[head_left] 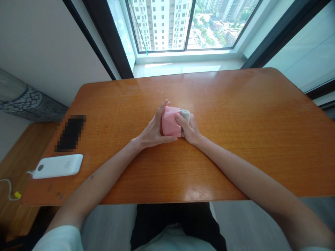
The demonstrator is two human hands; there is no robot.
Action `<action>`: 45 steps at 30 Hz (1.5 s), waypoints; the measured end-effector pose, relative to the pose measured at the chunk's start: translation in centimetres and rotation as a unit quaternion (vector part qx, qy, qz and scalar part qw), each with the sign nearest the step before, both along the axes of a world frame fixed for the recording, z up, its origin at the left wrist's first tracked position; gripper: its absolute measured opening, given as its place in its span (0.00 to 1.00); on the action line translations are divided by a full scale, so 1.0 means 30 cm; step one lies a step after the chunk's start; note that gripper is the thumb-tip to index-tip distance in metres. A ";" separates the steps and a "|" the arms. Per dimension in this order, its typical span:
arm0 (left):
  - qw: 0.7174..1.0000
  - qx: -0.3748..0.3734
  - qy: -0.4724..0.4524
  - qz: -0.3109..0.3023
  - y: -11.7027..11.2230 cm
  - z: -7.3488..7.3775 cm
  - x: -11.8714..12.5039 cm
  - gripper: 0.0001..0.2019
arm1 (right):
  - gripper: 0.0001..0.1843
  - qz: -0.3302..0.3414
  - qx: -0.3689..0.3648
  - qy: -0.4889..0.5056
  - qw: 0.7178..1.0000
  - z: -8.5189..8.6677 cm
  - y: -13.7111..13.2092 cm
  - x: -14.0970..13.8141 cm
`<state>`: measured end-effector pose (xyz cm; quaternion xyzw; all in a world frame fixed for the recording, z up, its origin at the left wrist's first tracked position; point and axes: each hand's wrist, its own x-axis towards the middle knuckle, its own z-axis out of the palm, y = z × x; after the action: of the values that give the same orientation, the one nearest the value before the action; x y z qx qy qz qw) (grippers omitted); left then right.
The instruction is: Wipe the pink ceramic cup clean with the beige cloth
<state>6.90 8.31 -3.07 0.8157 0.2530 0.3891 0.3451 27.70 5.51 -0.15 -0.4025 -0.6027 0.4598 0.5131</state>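
Observation:
Above the middle of the wooden table [251,139], a pink box-like piece with angled faces [171,122] sits between my two hands. My left hand [154,130] wraps round its left side, fingers behind and thumb along the near lower edge. At its right side is a rolled or bunched light grey cloth [185,114], gripped by my right hand [192,129]. The right thumb presses on the pink piece's edge. Whether the cloth goes inside the piece or only lies against it, I cannot tell; my right hand hides that part.
A white power-bank-like device [59,165] with a cable lies at the table's left. Behind it is a dark blurred rectangle [70,133]. A window [185,26] and its sill stand beyond the far edge. A patterned grey curtain [31,99] hangs at the left.

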 end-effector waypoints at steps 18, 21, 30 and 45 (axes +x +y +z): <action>0.990 0.138 0.028 0.011 -0.005 0.005 0.019 0.57 | 0.38 0.014 -0.134 0.134 0.982 -0.033 0.065 0.002; 0.993 0.112 0.022 0.021 -0.006 0.005 0.020 0.59 | 0.39 0.013 -0.121 0.122 0.985 -0.036 0.063 0.001; 0.995 0.063 0.035 0.066 -0.025 0.017 0.020 0.62 | 0.37 0.002 -0.082 0.112 0.990 -0.042 0.053 0.004; 0.991 -0.024 0.064 0.114 -0.031 0.056 0.019 0.56 | 0.43 -0.006 -0.099 0.069 0.993 -0.052 0.043 0.003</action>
<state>7.48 7.39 -1.38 0.7964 0.3753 0.3668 0.3006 27.80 6.80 -1.72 -0.4220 -0.5150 0.5411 0.5137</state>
